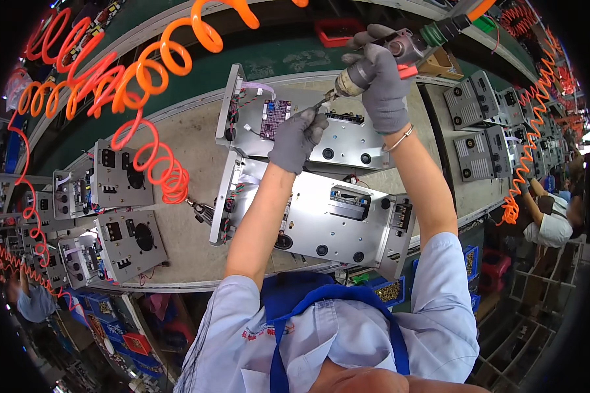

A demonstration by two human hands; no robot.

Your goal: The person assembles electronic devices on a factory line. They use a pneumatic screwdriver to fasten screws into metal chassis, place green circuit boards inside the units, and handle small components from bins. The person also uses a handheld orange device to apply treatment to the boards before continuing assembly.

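My right hand (385, 92), in a grey glove, is wrapped round an air screwdriver (355, 76) hanging from an orange hose. The tool lies slanted, its bit (322, 101) pointing left and down. My left hand (299, 139), also gloved in grey, is pinched at the bit's tip; whether a screw is between the fingers is hidden. Both hands are above the farther metal chassis (344, 139), which carries a purple circuit board (275, 118) beside my left hand. Nearer to me, under my forearms, lies a second metal chassis (311, 226) with round black feet and a rectangular cutout.
Coiled orange air hoses (170, 49) hang at the left; one ends in another air tool (201, 211) on the bench. More chassis units (124, 245) stand left and right. Blue bins of small brass-coloured parts (390, 293) sit at the near edge. A co-worker (554, 219) is at far right.
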